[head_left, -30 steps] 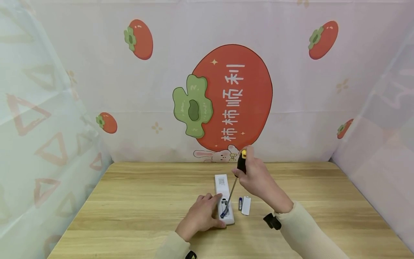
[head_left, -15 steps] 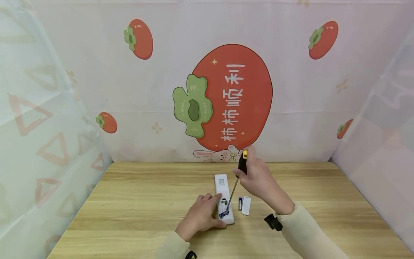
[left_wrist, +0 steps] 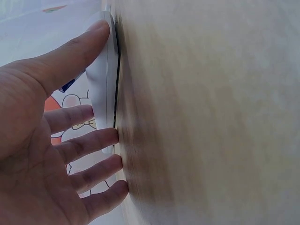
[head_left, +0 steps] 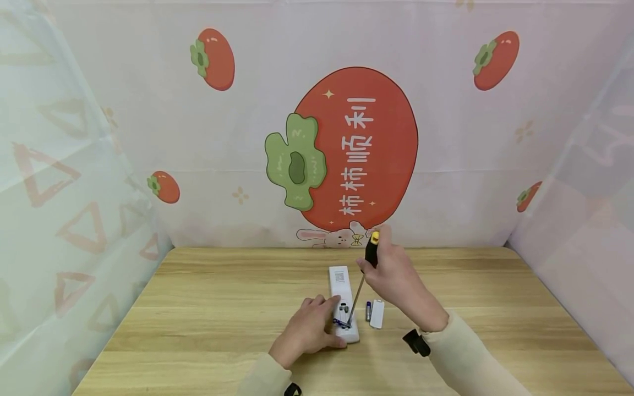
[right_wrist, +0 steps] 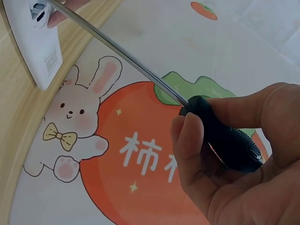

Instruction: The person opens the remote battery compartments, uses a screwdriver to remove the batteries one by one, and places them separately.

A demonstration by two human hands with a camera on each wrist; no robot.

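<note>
A white remote control (head_left: pixel 339 283) lies face down on the table, its battery compartment uncovered. My left hand (head_left: pixel 306 327) steadies it, with the index finger on its left side and the thumb at its near end. In the left wrist view the fingers are fairly straight and several fingertips touch the tabletop. My right hand (head_left: pixel 396 275) grips the black and yellow handle of a screwdriver (right_wrist: pixel 126 57), whose shaft slants down to the compartment. Beside the screwdriver's tip, a blue battery (head_left: pixel 341 323) lies crosswise over the compartment, its left end at the remote's left edge.
Right of the remote, a second blue battery (head_left: pixel 369 311) lies next to the white battery cover (head_left: pixel 377 314). The wooden table (head_left: pixel 223 297) meets a printed cloth backdrop (head_left: pixel 247 137) at the back, and cloth hangs on both sides.
The battery has swung from a steep slant to nearly crosswise over the compartment, its left end moving left and away from me. The screwdriver tip has shifted slightly right; my left hand stays put.
</note>
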